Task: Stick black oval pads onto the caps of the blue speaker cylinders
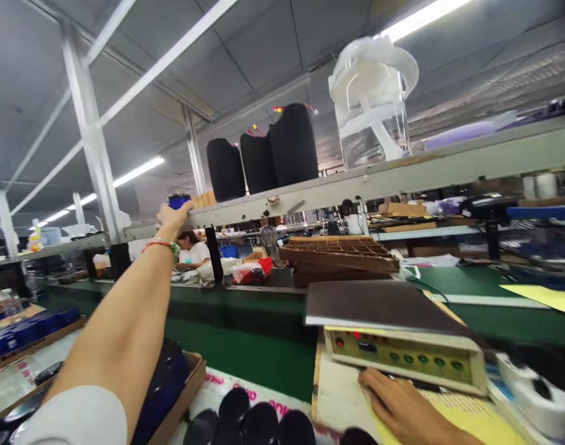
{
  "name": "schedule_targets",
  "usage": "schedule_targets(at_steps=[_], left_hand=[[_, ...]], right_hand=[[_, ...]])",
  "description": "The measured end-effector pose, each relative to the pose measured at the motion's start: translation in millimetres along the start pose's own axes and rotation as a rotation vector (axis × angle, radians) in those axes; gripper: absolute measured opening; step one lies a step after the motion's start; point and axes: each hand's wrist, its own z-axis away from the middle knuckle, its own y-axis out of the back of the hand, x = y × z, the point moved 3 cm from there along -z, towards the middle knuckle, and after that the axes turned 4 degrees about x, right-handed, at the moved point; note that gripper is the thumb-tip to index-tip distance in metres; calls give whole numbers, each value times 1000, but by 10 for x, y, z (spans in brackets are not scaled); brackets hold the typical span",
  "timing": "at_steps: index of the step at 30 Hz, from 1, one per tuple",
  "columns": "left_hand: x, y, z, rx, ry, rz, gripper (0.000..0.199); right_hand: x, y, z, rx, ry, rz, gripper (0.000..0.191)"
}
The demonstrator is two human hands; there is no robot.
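Note:
My left hand (pixel 172 217) is stretched out to the raised shelf (pixel 259 205), its fingers wrapped around a small blue object with a dark top (pixel 178 201). Most of that object is hidden by the hand. Lower right, my right hand (pixel 396 405) lies on a pale board (pixel 338 386) and yellow paper (pixel 477 415), holding nothing that I can see. Just beyond its fingers is a test instrument (pixel 403 358) with a red light and a row of green buttons. A dark flat panel (pixel 379 306) covers the instrument's top.
Black rounded covers (pixel 294 145) and a clear lidded container (pixel 373 127) stand on the shelf. Below runs a green conveyor belt (pixel 245 334) with stacked brown trays (pixel 340 256). Black round parts (pixel 259 423) and a carton of blue parts (pixel 196 380) lie in front. A person (pixel 193 250) sits beyond.

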Motion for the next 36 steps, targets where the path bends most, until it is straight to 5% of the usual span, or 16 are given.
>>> schedule_targets(at_steps=[4,7,10,15,17,21,26,36], left_hand=[[78,246,401,177,100,166,63],[33,446,1081,124,179,299,69],[-47,710,2052,-94,265,394,66],[18,1185,3333,-566,300,399,68],[92,1335,3512,-638,256,347,71],[173,1463,3585,-545,104,263,71],[-15,1421,3872,-497,158,242,71],[-201,1459,4098,-427,235,123,67]], right_hand=[[-50,85,-19,-98,-32,-61,22],[-70,183,-97,-158,-56,-152,15],[-304,470,-253,-142,-73,-293,21],[-1238,1146,-260,65,-63,-659,45],[-1564,1286,-146,113,-81,-935,55],[-1800,1313,43,292,-191,-1273,59],[-1768,1157,142,310,-235,-1312,40],[-1744,980,198,238,-325,-1068,45]])
